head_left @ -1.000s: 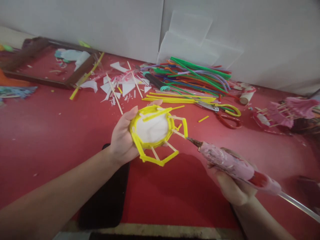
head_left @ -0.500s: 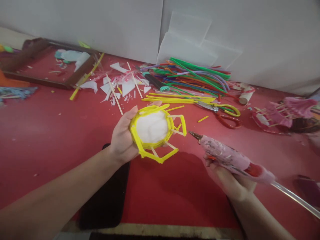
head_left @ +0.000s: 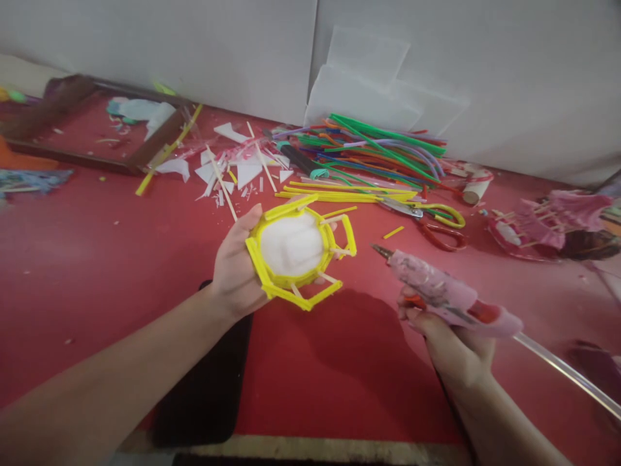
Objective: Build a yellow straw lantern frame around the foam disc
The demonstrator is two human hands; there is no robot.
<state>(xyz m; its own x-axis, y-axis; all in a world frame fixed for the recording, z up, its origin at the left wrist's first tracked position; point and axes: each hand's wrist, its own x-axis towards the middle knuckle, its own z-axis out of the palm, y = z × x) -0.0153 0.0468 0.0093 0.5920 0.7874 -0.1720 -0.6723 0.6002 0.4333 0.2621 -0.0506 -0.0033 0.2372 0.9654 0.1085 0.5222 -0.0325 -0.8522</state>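
In my left hand [head_left: 235, 272] rests a small round craft piece [head_left: 292, 243] with a white base, edged in yellow pipe cleaners. Short pale sticks stand out from its edge and carry an outer yellow rail, which has gaps on the right side. My fingers wrap round its left side and underneath. My right hand [head_left: 453, 353] grips a pink hot glue gun [head_left: 431, 281], a finger at its orange trigger. The gun's dark nozzle points left toward the craft piece and is apart from it. A clear glue stick [head_left: 567, 369] sticks out of the gun's back end.
Behind lie colourful pipe cleaners [head_left: 369, 152], scissors [head_left: 436, 223], a dark-handled cutter [head_left: 301, 158] and white scraps [head_left: 248, 171]. A brown frame [head_left: 68, 156] is at left, a pink model ship [head_left: 557, 223] at right. A black phone-like slab [head_left: 201, 388] lies under my left forearm.
My left hand has tilted the craft piece and shifted it slightly left, showing more of its outer rail. The glue gun has turned a little and its nozzle is slightly farther away.
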